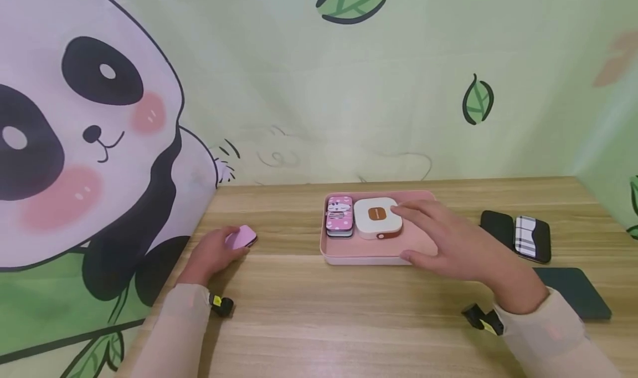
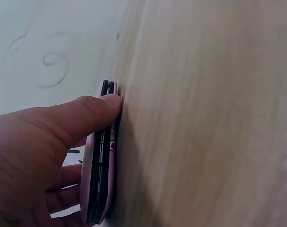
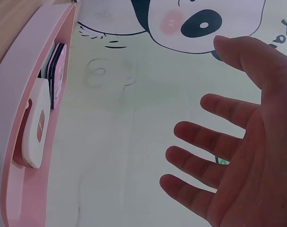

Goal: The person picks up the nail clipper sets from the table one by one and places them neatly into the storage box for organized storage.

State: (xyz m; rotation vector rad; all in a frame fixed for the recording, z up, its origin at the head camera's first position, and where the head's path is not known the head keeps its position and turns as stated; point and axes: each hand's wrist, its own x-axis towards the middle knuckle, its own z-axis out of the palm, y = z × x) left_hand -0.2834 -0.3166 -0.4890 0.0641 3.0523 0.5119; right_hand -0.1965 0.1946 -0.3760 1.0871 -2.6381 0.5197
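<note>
At the left of the table, my left hand (image 1: 213, 254) pinches a pink hinged compact (image 1: 242, 237) by its edges. Up close in the left wrist view, the thumb lies across the dark-edged side of this compact (image 2: 100, 161), which is down at the wood. My right hand (image 1: 456, 245) has its fingers spread over the right part of a pink tray (image 1: 359, 250) and holds nothing. Inside that tray, a white rounded case (image 1: 369, 223) with a brown label sits beside a pink patterned compact (image 1: 340, 214). The right wrist view shows the right palm (image 3: 243, 156) apart from the tray.
Right of the tray lie a black rounded item (image 1: 497, 226) and a black one with a plaid panel (image 1: 526, 238). Nearer, a dark flat rectangle (image 1: 575, 292) is partly behind the right forearm. A panda-printed cloth (image 1: 279, 90) hangs behind the wooden table (image 1: 319, 322).
</note>
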